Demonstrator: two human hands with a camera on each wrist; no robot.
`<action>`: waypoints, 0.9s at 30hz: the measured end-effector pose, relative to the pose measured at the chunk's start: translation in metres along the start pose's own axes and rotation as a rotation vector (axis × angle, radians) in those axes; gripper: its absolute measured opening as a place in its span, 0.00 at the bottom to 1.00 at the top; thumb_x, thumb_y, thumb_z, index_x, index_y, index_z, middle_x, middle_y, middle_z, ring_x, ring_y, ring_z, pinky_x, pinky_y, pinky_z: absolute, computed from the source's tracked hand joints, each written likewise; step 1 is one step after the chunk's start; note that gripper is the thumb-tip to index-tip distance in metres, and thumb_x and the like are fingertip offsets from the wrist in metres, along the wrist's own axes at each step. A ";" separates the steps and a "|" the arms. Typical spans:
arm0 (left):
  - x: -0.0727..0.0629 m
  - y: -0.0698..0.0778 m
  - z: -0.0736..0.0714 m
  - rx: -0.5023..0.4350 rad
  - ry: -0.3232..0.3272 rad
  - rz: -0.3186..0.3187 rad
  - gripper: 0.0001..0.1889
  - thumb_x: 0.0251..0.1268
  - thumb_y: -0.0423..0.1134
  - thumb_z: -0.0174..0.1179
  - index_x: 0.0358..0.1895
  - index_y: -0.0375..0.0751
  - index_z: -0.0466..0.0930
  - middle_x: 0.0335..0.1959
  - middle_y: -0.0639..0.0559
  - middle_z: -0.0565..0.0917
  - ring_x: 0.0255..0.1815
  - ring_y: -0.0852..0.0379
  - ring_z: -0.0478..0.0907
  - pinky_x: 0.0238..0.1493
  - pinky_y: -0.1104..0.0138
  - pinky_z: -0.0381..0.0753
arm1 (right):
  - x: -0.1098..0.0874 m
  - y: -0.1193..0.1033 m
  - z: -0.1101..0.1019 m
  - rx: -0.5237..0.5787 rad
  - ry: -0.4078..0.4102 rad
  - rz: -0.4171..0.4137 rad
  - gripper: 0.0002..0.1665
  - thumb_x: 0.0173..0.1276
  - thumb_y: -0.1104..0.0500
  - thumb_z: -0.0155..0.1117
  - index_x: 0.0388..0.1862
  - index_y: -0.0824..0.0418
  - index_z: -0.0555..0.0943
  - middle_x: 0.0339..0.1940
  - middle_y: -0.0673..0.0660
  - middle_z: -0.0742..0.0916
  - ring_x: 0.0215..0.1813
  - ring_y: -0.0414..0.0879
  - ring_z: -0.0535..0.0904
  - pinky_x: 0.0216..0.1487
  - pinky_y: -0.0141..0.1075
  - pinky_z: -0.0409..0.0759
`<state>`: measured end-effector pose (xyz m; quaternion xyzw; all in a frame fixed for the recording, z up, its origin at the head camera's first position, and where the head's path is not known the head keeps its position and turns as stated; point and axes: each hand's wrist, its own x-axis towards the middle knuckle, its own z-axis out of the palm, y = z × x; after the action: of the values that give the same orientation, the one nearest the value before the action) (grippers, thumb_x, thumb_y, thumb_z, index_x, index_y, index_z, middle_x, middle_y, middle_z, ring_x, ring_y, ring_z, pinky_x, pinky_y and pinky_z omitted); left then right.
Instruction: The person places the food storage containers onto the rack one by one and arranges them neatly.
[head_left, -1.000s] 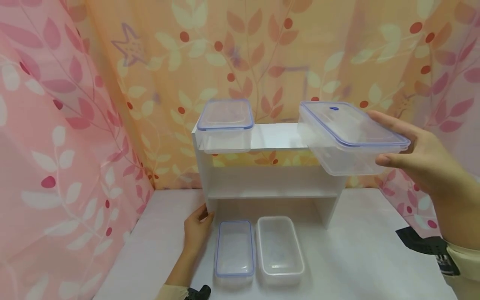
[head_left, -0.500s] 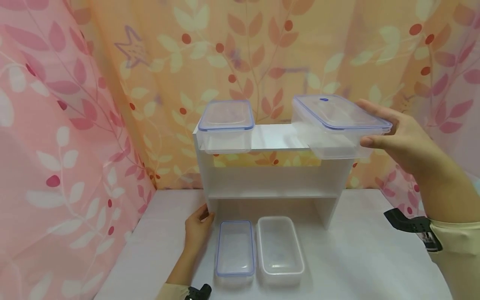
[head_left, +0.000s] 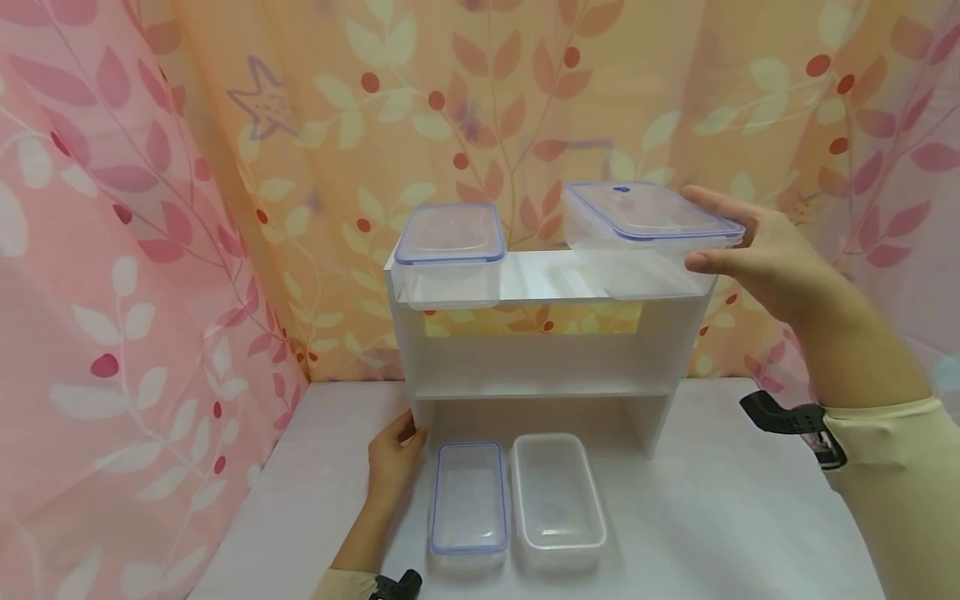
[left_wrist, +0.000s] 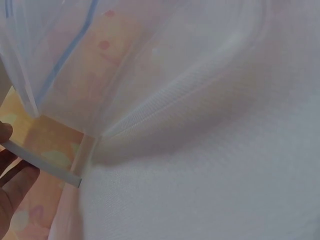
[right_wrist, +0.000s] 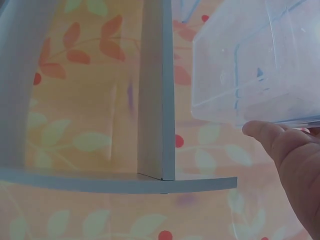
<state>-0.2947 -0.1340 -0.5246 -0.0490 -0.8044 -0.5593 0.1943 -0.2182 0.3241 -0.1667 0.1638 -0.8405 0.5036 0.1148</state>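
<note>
My right hand (head_left: 772, 258) pinches the right end of a clear plastic food container (head_left: 645, 258) with a blue-rimmed lid. The container hangs slightly tilted over the right part of the white shelf unit (head_left: 547, 392). In the right wrist view, a narrow gap separates this container (right_wrist: 220, 75) from the top board (right_wrist: 168, 100), with my thumb on its rim. My left hand (head_left: 393, 458) grips the unit's left side panel low down. The left wrist view has fingers and thumb on either side of that panel's edge (left_wrist: 45, 162). Another blue-rimmed container (head_left: 450, 279) sits on the top board's left end.
On the white table (head_left: 735, 500), a blue-rimmed container (head_left: 470, 500) and a white-rimmed container (head_left: 560, 500) stand side by side before the unit. The middle board (head_left: 540, 392) spans between the side panels. Patterned curtains (head_left: 150, 292) hang behind and at both sides.
My right hand has moved left and slightly up with the container, bringing it further over the top board and nearer to level. The left hand stays on the side panel.
</note>
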 end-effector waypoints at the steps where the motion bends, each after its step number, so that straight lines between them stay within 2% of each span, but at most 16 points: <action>1: 0.000 0.000 0.000 -0.006 -0.003 0.001 0.22 0.65 0.34 0.70 0.62 0.36 0.83 0.48 0.43 0.90 0.50 0.47 0.88 0.45 0.71 0.85 | 0.001 0.000 0.001 -0.004 0.001 0.005 0.45 0.71 0.60 0.69 0.82 0.40 0.61 0.77 0.56 0.69 0.70 0.42 0.70 0.57 0.21 0.75; 7: 0.000 -0.001 -0.001 -0.018 -0.011 -0.011 0.21 0.67 0.37 0.69 0.63 0.39 0.83 0.49 0.44 0.90 0.51 0.49 0.87 0.47 0.67 0.86 | 0.010 0.000 0.004 -0.049 -0.002 0.066 0.43 0.72 0.54 0.69 0.81 0.35 0.62 0.84 0.49 0.60 0.77 0.46 0.62 0.58 0.21 0.73; 10: 0.000 0.000 -0.001 -0.022 -0.012 -0.008 0.21 0.67 0.36 0.69 0.63 0.39 0.83 0.48 0.44 0.90 0.51 0.48 0.87 0.47 0.67 0.86 | 0.013 0.001 0.006 0.014 -0.004 0.054 0.44 0.72 0.57 0.69 0.82 0.40 0.61 0.85 0.47 0.57 0.79 0.46 0.58 0.59 0.21 0.73; 13: -0.001 0.003 -0.001 -0.022 -0.012 -0.008 0.21 0.66 0.35 0.69 0.62 0.38 0.83 0.49 0.42 0.89 0.51 0.46 0.87 0.46 0.67 0.85 | 0.016 0.003 0.009 0.112 0.004 0.045 0.45 0.71 0.60 0.69 0.82 0.46 0.62 0.83 0.54 0.61 0.75 0.45 0.64 0.59 0.21 0.73; 15: -0.002 0.005 -0.001 -0.020 -0.010 -0.008 0.21 0.66 0.34 0.69 0.62 0.37 0.83 0.49 0.40 0.89 0.51 0.45 0.87 0.45 0.68 0.85 | 0.019 0.004 0.010 0.167 0.005 0.052 0.47 0.69 0.61 0.71 0.83 0.48 0.61 0.82 0.56 0.62 0.73 0.45 0.65 0.63 0.23 0.72; 17: -0.002 0.005 -0.001 -0.014 -0.008 -0.010 0.21 0.66 0.34 0.69 0.62 0.37 0.83 0.49 0.40 0.89 0.51 0.45 0.87 0.44 0.70 0.85 | 0.022 0.006 0.011 0.185 -0.001 0.078 0.48 0.69 0.60 0.71 0.83 0.47 0.60 0.81 0.58 0.64 0.71 0.44 0.67 0.68 0.27 0.71; 19: -0.002 0.005 -0.001 -0.013 -0.007 -0.011 0.21 0.66 0.34 0.69 0.62 0.37 0.82 0.49 0.40 0.89 0.51 0.45 0.87 0.44 0.72 0.84 | 0.024 0.008 0.013 0.200 -0.007 0.095 0.49 0.69 0.60 0.71 0.84 0.47 0.58 0.80 0.58 0.66 0.70 0.44 0.68 0.69 0.28 0.70; 23: -0.002 0.004 -0.001 -0.016 -0.009 -0.011 0.22 0.66 0.33 0.69 0.63 0.37 0.82 0.49 0.40 0.89 0.51 0.46 0.87 0.43 0.75 0.83 | 0.028 0.013 0.015 0.204 0.011 0.099 0.50 0.68 0.62 0.72 0.84 0.48 0.59 0.70 0.55 0.76 0.65 0.41 0.73 0.60 0.24 0.75; 27: -0.003 0.003 0.000 -0.020 -0.007 -0.003 0.21 0.66 0.34 0.69 0.62 0.37 0.82 0.49 0.41 0.89 0.51 0.46 0.87 0.43 0.76 0.82 | 0.030 0.018 0.017 0.203 0.028 0.108 0.51 0.66 0.63 0.73 0.83 0.48 0.59 0.64 0.50 0.80 0.61 0.38 0.76 0.55 0.22 0.76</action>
<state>-0.2909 -0.1329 -0.5228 -0.0517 -0.7996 -0.5673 0.1900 -0.2533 0.3117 -0.1783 0.1219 -0.7911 0.5939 0.0818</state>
